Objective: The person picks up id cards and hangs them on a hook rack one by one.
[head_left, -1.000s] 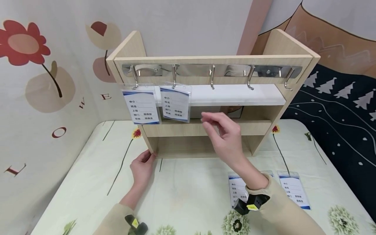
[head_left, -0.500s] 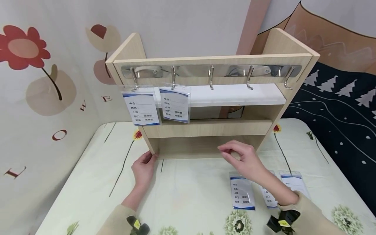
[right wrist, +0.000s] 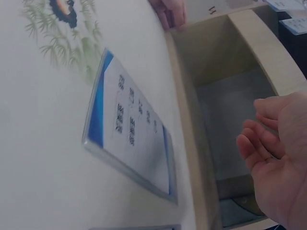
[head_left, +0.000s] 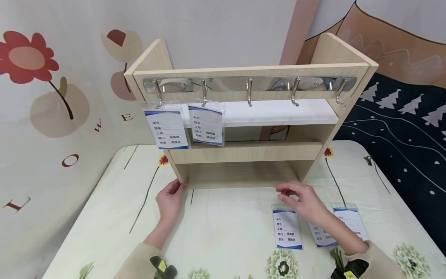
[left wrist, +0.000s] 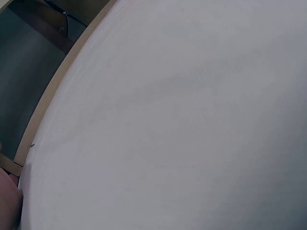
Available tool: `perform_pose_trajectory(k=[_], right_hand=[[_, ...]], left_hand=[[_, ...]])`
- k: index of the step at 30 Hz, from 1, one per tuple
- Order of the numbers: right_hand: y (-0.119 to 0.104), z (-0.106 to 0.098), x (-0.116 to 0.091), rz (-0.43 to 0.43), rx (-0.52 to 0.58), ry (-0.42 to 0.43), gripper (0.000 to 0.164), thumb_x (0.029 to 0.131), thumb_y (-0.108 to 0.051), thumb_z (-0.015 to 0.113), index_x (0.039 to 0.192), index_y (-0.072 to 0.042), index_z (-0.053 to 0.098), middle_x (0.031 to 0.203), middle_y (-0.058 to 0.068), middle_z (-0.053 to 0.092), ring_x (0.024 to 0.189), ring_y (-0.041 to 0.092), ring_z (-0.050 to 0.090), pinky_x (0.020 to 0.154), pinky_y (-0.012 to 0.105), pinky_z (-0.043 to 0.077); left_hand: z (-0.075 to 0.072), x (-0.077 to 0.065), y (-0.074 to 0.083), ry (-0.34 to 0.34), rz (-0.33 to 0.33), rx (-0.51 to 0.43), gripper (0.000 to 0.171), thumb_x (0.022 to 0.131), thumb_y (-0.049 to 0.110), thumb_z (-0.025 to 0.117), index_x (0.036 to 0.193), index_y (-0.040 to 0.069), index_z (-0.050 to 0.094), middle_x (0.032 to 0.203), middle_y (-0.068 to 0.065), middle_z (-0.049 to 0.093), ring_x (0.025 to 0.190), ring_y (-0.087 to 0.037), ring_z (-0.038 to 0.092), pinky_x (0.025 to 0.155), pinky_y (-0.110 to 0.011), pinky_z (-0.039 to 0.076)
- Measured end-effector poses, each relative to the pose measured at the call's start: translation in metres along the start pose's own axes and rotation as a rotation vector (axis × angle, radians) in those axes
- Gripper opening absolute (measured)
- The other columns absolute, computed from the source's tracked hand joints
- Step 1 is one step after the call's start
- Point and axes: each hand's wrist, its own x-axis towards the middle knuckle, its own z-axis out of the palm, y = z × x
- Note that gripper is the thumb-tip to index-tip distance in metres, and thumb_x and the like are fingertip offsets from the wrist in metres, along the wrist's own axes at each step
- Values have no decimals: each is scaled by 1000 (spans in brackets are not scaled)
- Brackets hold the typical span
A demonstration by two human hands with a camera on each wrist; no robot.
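My left hand (head_left: 169, 203) grips the bottom left corner of a wooden desk shelf (head_left: 247, 153); in the left wrist view only a bit of that hand (left wrist: 8, 201) shows. My right hand (head_left: 303, 201), fingers loosely curled and holding nothing, is over the table by the shelf's lower right side. Two clear badge holders hang from the two leftmost metal hooks: one (head_left: 168, 130) at the far left, another (head_left: 207, 124) beside it. Three more lie on the table: a left badge holder (head_left: 287, 229), a middle one (head_left: 322, 237) partly under my right forearm, and a right one (head_left: 352, 219).
A metal hook rail (head_left: 230, 83) runs across the shelf's front; its three right hooks carry nothing. A white board (head_left: 278, 113) lies below the rail. The flowered tablecloth (head_left: 223, 232) covers the table, with printed curtains behind.
My right hand has moved down and right, from in front of the shelf near the hanging badge holders to above those on the table. My left hand stays at the shelf corner.
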Motion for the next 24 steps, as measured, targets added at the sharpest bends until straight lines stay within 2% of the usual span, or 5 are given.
perform_pose_trajectory(k=[4,11,15,22,24], right_hand=[[7,-1,-2,53,-10,-53,26,91,1,75,117,1,73,105,9,72,89,11,64,78,26,57],[19,-5,-6,104,-53,-146,26,90,0,76,116,1,73,100,1,70,85,10,61,75,25,57],[23,-7,-7,128,-70,-208,27,90,-4,77,116,1,73,98,-3,68,85,10,59,73,25,55],[28,-12,-6,244,-112,-319,31,86,-9,82,115,-2,73,97,-2,66,85,13,57,73,26,53],[29,-14,-6,269,-125,-337,33,85,-10,84,115,-3,73,96,-3,65,85,14,56,72,27,52]], left_hand=[[0,0,0,0,-13,-1,28,96,6,72,122,-2,73,117,-19,72,89,12,63,77,-7,51],[0,0,1,-1,-12,8,27,96,6,72,122,-2,73,117,-19,73,99,-7,70,77,-7,52],[-1,2,0,5,-17,6,27,96,6,72,122,-1,73,117,-19,73,98,-6,70,77,-7,52],[-1,1,-1,2,-28,-2,28,96,6,72,122,-2,72,117,-19,72,107,-25,70,76,-7,52],[-1,1,-1,2,-29,-5,28,96,6,72,122,-2,72,117,-20,73,106,-25,71,76,-8,52]])
